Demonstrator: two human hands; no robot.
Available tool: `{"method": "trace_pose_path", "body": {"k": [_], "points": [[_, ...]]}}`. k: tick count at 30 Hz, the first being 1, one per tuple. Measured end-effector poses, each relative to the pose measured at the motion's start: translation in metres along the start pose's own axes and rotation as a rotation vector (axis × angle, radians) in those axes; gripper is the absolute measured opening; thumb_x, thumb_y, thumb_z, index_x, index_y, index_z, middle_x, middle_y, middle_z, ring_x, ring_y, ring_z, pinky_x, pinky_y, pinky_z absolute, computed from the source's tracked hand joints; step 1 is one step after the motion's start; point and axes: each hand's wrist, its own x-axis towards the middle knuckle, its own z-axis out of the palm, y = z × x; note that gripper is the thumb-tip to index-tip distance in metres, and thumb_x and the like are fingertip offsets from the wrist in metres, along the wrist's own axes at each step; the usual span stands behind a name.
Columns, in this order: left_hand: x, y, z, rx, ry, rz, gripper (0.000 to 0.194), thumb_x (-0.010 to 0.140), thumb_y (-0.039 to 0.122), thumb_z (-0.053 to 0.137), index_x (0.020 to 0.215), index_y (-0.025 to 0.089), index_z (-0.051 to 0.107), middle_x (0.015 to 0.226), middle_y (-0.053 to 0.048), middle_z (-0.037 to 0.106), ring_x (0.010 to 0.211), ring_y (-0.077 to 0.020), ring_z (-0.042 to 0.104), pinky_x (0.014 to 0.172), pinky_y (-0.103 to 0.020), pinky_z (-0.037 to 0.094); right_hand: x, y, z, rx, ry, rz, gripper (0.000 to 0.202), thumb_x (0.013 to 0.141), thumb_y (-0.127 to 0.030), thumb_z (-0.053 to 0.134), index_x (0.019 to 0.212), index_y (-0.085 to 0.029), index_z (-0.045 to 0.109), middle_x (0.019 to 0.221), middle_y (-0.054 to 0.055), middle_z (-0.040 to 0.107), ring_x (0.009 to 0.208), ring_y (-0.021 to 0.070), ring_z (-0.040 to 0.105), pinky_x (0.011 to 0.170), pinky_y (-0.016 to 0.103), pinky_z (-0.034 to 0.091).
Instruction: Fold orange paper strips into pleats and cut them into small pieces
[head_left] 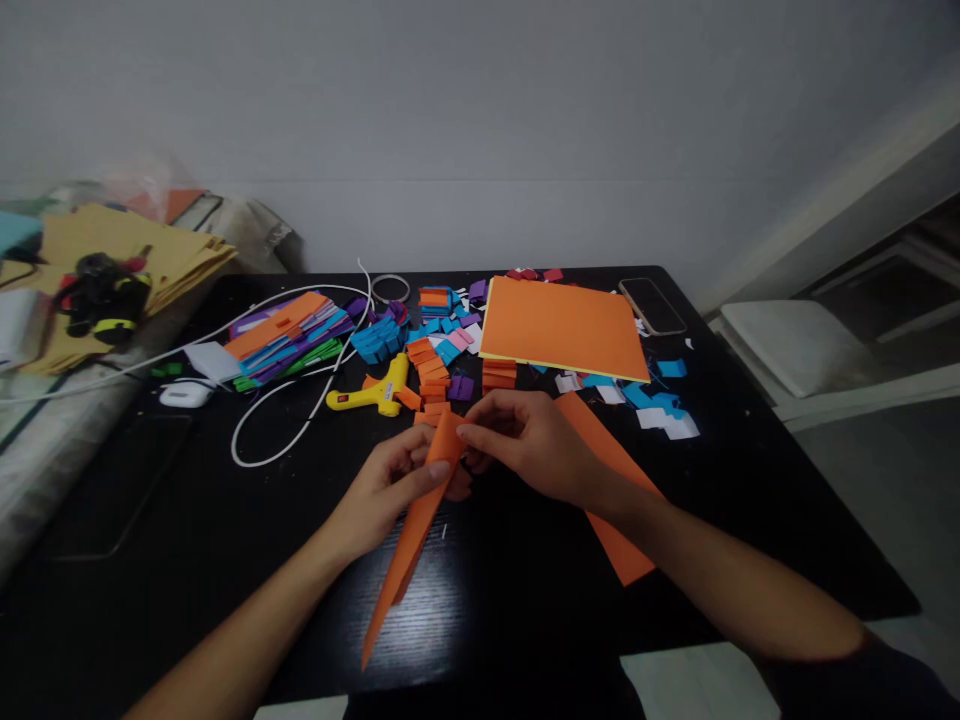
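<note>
Both hands hold one folded strip of orange paper (420, 520) above the black table. My left hand (394, 485) grips it about the middle, thumb on top and fingers underneath. At its upper end my right hand (529, 440) pinches the edge between thumb and fingers. The strip slants down toward me, its lower end narrowing to a point. Under my right forearm lies another orange paper strip (611, 490). Just beyond the hands are small folded orange paper pieces (431, 375) and a yellow glue gun (375, 390).
An orange sheet stack (566, 325) lies at the back, with a phone (652, 306) to its right. Blue and white scraps (664, 410) are scattered nearby. At left are a bundle of coloured strips (289, 335), a white cable (236, 435) and a white earbud case (185, 394).
</note>
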Motion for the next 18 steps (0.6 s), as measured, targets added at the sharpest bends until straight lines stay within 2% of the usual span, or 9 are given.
{"method": "trace_pose_path", "body": {"k": [2, 6, 10, 18], "points": [[0.000, 0.001, 0.001, 0.009, 0.037, 0.052, 0.034, 0.093, 0.047, 0.079, 0.099, 0.015, 0.073, 0.092, -0.008, 0.081, 0.080, -0.0197, 0.077, 0.076, -0.028, 0.063, -0.002, 0.000, 0.001, -0.005, -0.033, 0.006, 0.021, 0.093, -0.037, 0.081, 0.091, -0.017, 0.074, 0.075, 0.003, 0.078, 0.068, 0.0165, 0.078, 0.068, 0.028, 0.063], [-0.001, 0.003, 0.003, 0.055, 0.101, 0.056, 0.032, 0.092, 0.046, 0.081, 0.092, 0.016, 0.073, 0.078, -0.003, 0.078, 0.065, -0.0171, 0.073, 0.064, -0.026, 0.060, -0.006, -0.001, 0.005, -0.075, -0.034, -0.001, 0.018, 0.095, -0.035, 0.078, 0.092, -0.017, 0.077, 0.081, 0.004, 0.079, 0.073, 0.0177, 0.078, 0.071, 0.030, 0.064], [-0.004, 0.004, 0.005, 0.115, 0.168, 0.055, 0.032, 0.089, 0.047, 0.083, 0.089, 0.016, 0.072, 0.073, -0.002, 0.077, 0.058, -0.0154, 0.070, 0.058, -0.024, 0.057, -0.009, -0.002, 0.007, -0.154, -0.037, -0.031, 0.017, 0.098, -0.033, 0.073, 0.095, -0.018, 0.079, 0.083, 0.004, 0.079, 0.075, 0.0182, 0.077, 0.073, 0.031, 0.063], [-0.006, 0.008, 0.009, 0.149, 0.199, 0.070, 0.036, 0.088, 0.050, 0.084, 0.086, 0.016, 0.071, 0.069, -0.002, 0.077, 0.056, -0.0157, 0.072, 0.055, -0.023, 0.057, -0.013, -0.008, 0.009, -0.180, -0.015, -0.019, 0.015, 0.095, -0.032, 0.076, 0.091, -0.018, 0.077, 0.077, 0.003, 0.079, 0.070, 0.0175, 0.077, 0.067, 0.029, 0.060]]}}
